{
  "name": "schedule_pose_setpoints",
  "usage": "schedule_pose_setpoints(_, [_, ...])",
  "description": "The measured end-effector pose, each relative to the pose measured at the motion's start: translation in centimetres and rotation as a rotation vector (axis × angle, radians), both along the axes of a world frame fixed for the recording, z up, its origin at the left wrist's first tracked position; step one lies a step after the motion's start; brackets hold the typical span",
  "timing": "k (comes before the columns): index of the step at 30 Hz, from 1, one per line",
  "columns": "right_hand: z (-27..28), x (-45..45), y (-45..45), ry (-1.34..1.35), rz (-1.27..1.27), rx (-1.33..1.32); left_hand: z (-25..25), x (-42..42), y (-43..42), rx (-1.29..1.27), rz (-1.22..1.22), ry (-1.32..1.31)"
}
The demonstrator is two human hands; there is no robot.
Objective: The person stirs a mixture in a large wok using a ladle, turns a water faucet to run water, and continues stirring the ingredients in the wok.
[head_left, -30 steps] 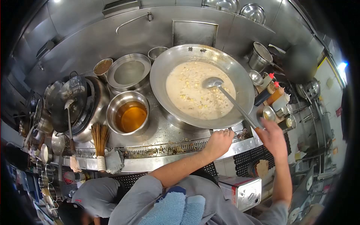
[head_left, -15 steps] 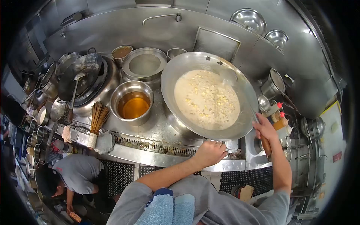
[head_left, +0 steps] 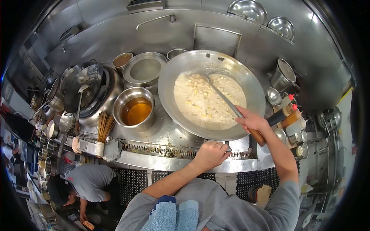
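A large, wide metal wok (head_left: 169,111) holds a creamy pale soup (head_left: 208,104) with yellow and light chunks in it. My right hand (head_left: 252,120) is wrapped around the wooden grip of a long-handled ladle (head_left: 227,99). Its metal shaft slants over the wok to the far side, where the head is sunk in the soup and hidden. Just below the wok's front rim, my left hand (head_left: 211,154) is closed in a fist. A small bit of metal shows by its fingers, but I cannot make out what it grips.
Left of the wok stand a pot of amber liquid (head_left: 150,117), a strainer-topped pot (head_left: 133,79) and a bamboo brush (head_left: 103,133). A dark wok (head_left: 73,101) sits farther left. Sauce bottles (head_left: 291,118) line the right. A co-worker (head_left: 86,181) bends down at lower left.
My right hand has moved left and slightly up, pushing the ladle from the wok's right side across the soup's far part. The left hand stays closed near the rim. The view has shifted slightly.
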State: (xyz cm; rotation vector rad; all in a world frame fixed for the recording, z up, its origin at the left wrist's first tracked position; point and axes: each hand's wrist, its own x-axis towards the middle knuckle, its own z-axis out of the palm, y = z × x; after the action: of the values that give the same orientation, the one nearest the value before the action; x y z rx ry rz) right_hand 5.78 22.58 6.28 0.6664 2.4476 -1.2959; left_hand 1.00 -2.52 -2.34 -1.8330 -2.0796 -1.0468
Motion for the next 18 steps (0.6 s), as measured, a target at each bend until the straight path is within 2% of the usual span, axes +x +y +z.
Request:
schedule_pose_setpoints(4, [5.0, 4.8, -3.0, -0.124, 0.048, 0.197, -0.2, -0.3, 0.0, -0.005, -0.021, 0.019])
schedule_pose_setpoints(7, [7.0, 9.7, -4.5, -0.039, 0.188, 0.537, 0.0, -0.2, -0.2, 0.01, -0.034, 0.03])
schedule_pose_setpoints(10, [9.3, 14.2, -6.7, -0.026, 0.103, 0.58, 0.1, -0.4, -0.2, 0.009, -0.033, 0.022])
schedule_pose_setpoints(13, [13.9, 16.6, -11.3, -0.205, -0.023, 0.608, 0.3, -0.5, 0.0, -0.001, -0.065, -0.002])
schedule_pose_setpoints(16, [14.5, 19.3, -12.8, -0.157, -0.016, 0.635, 0.7, -0.8, 0.0, -0.02, -0.087, -0.007])
schedule_pose_setpoints(18, [15.5, 19.9, -13.9, -0.226, -0.042, 0.599, 0.8, -0.8, 0.0, -0.037, -0.093, -0.012])
